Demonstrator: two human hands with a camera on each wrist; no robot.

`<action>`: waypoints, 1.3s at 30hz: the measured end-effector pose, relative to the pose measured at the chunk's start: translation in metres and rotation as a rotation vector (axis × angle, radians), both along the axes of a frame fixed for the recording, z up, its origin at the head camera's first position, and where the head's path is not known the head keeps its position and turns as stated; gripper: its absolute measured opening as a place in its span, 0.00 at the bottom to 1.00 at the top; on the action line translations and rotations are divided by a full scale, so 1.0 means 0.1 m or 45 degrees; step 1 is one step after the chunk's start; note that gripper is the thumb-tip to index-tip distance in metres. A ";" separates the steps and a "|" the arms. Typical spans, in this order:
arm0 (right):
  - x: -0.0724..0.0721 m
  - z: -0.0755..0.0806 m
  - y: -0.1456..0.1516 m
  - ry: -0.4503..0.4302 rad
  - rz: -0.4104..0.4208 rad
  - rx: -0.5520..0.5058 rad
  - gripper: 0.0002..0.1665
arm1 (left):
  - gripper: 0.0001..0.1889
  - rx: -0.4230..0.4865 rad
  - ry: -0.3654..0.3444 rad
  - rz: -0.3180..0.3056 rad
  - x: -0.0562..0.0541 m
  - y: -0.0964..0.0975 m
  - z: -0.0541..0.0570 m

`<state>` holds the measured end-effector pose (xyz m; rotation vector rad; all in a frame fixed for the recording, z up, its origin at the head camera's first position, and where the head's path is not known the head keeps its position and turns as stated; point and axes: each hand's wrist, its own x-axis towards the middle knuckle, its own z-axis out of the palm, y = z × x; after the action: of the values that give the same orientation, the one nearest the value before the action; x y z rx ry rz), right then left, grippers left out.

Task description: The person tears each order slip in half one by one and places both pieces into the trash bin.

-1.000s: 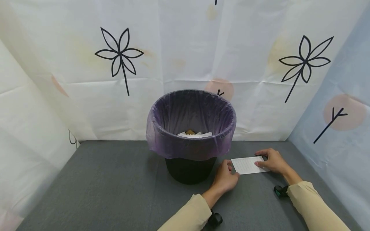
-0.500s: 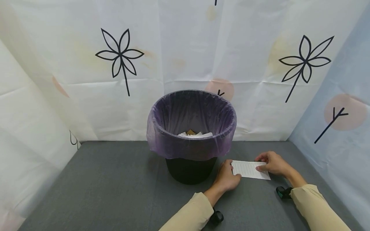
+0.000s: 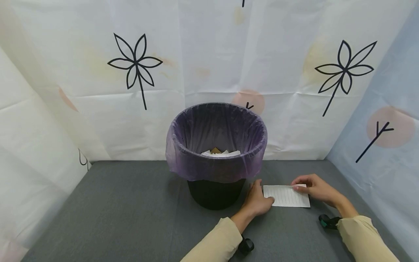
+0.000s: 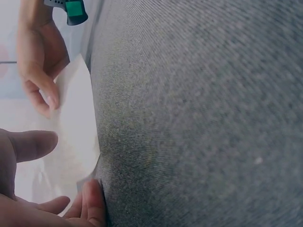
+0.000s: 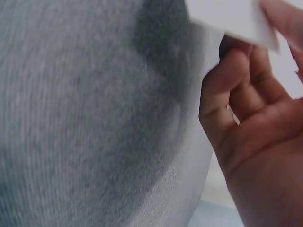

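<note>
A small sheet of lined white paper [image 3: 285,196] is at the right of the bin, close over the grey table. Thumb and fingers of my right hand [image 3: 315,187] pinch its far right edge. In the right wrist view, the other fingers of that hand [image 5: 265,113] curl loosely below the paper [image 5: 229,16]. My left hand [image 3: 256,201] lies at the paper's left end, thumb and fingers spread apart. The left wrist view shows the left thumb [image 4: 35,144] lifted off the sheet [image 4: 75,127], with the fingertips [image 4: 93,198] down at the tabletop beside its end.
A dark bin [image 3: 214,194] with a purple liner [image 3: 212,169] stands at the back middle of the grey table [image 3: 124,214]. Several paper scraps [image 3: 226,154] and a brown piece lie inside it. White printed cloth [image 3: 209,54] hangs behind and at both sides.
My right hand has drawn back toward me and slightly right, bringing the paper with it; the sheet has turned a little. The left hand has barely moved, its thumb now near the sheet's lower left corner.
</note>
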<state>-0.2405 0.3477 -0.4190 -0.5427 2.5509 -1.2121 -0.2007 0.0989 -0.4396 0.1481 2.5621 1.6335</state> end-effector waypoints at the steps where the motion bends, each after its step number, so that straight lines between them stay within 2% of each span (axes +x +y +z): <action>1: 0.01 0.01 0.01 -0.020 0.015 -0.023 0.11 | 0.33 -0.004 0.006 -0.005 0.00 0.00 0.00; 4: 0.03 0.03 0.05 -0.071 0.042 -0.096 0.13 | 0.26 0.022 0.067 -0.025 0.01 -0.01 0.00; 8: 0.06 0.06 0.07 -0.084 0.071 -0.172 0.14 | 0.10 0.073 0.230 -0.052 0.04 -0.02 -0.01; 10: 0.08 0.07 0.05 -0.082 0.062 -0.189 0.14 | 0.06 0.092 0.304 -0.057 0.06 -0.02 -0.01; 16: 0.15 0.15 -0.02 -0.001 0.062 -0.220 0.12 | 0.06 0.090 0.452 -0.054 0.15 -0.04 0.02; 21: 0.20 0.22 -0.11 0.104 0.081 -0.268 0.11 | 0.08 -0.087 0.583 -0.063 0.26 -0.06 0.10; 23: 0.22 0.25 -0.15 0.136 0.068 -0.279 0.11 | 0.08 -0.173 0.631 -0.053 0.31 -0.07 0.14; 26: 0.26 0.30 -0.22 0.192 0.026 -0.291 0.11 | 0.09 -0.238 0.725 -0.026 0.38 -0.10 0.19; 30: 0.31 0.37 -0.31 0.275 -0.010 -0.311 0.10 | 0.12 -0.215 0.900 0.022 0.48 -0.14 0.23; 33: 0.36 0.42 -0.36 0.316 -0.007 -0.333 0.09 | 0.10 -0.185 1.018 0.056 0.55 -0.19 0.25; 35: 0.39 0.45 -0.39 0.332 0.009 -0.360 0.10 | 0.08 -0.154 1.051 0.056 0.60 -0.24 0.26; 39: 0.44 0.50 -0.45 0.364 0.071 -0.437 0.11 | 0.09 -0.065 1.065 0.042 0.68 -0.34 0.33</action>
<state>-0.1970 0.3028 -0.3687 -0.9149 2.5379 -1.6712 -0.1324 0.0645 -0.4063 0.9764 3.1652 1.7757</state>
